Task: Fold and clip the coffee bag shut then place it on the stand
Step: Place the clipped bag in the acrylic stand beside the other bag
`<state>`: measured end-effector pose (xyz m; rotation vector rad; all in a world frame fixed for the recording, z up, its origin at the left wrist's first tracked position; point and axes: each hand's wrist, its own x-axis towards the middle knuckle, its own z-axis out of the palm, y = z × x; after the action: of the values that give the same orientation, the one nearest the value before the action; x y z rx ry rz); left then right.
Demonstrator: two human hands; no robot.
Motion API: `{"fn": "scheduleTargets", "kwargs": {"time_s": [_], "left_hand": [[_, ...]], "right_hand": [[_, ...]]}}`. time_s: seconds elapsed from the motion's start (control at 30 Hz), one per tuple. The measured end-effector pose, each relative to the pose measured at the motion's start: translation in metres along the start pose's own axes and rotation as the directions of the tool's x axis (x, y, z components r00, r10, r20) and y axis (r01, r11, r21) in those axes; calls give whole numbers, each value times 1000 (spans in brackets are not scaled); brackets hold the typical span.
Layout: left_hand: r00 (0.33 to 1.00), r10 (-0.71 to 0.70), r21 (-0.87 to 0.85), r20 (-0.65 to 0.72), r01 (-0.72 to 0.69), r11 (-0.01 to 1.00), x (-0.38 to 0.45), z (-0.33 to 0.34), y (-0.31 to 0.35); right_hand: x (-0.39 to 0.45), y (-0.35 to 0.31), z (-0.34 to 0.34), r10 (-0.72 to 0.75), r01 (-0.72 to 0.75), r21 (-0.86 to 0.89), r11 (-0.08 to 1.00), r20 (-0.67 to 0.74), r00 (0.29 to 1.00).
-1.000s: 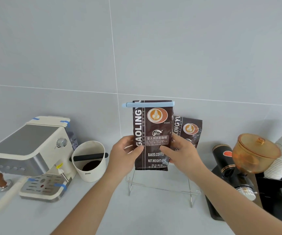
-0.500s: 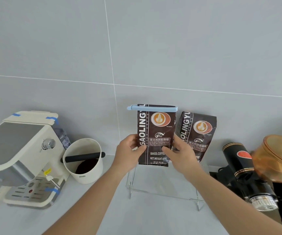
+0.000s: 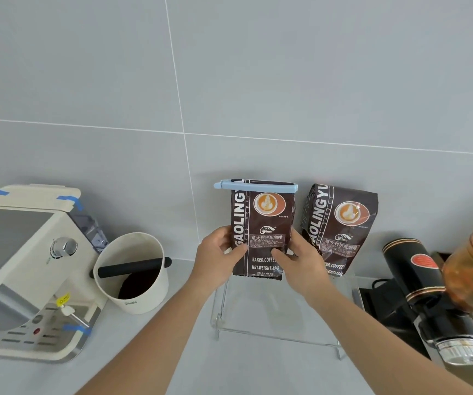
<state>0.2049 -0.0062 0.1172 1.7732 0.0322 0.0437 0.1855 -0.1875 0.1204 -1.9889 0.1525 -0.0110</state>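
Setting the dark brown foil coffee bag [image 3: 261,232] down on the clear acrylic stand [image 3: 278,332] is the step in hand, judging by the pale blue plastic clip [image 3: 255,186] already clamped across the folded top. Left hand [image 3: 218,258] and right hand [image 3: 300,263] both grip the bag's lower half, thumbs on the front, other fingers wrapped behind, so both are closed on it. Bag is upright, at the stand's left part, its bottom edge at or just above the top shelf; can't tell if it touches yet.

To do it well, imo: keep the bag vertical, lower till the base sits flat on the shelf, lean it back vs the grey tiled wall [image 3: 315,95] like the 2nd brown coffee bag [image 3: 340,229] just to its right, w/ a gap between the 2. Let go 1 hand at a time; check it doesn't tip fwd.

Hard to make out: stand is transparent, so its shelf edge and rear legs barely show. Fingers behind the bag are hidden. 2nd bag's lower left is covered by the right hand. Cream espresso machine [image 3: 24,266] is cut off at left; black grinder w/ amber lid [image 3: 440,297] is cut off and blurred at right. White knock box [image 3: 133,275] sits on the worktop [image 3: 172,366], well clear.
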Motion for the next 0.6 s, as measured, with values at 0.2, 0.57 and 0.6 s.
{"fn": "scheduleTargets", "kwargs": {"time_s": [0.2, 0.57, 0.6], "left_hand": [[1000, 12, 47, -5, -12, 999, 8, 5, -3], [999, -28, 44, -30, 29, 999, 15, 10, -6], [999, -28, 39, -32, 29, 999, 15, 11, -6]], "right_hand": [[8, 5, 2, 3, -2, 40, 999, -19, 1000], [8, 2, 3, 29, -27, 60, 998, -31, 999], [8, 1, 2, 27, -25, 70, 997, -27, 999]]}}
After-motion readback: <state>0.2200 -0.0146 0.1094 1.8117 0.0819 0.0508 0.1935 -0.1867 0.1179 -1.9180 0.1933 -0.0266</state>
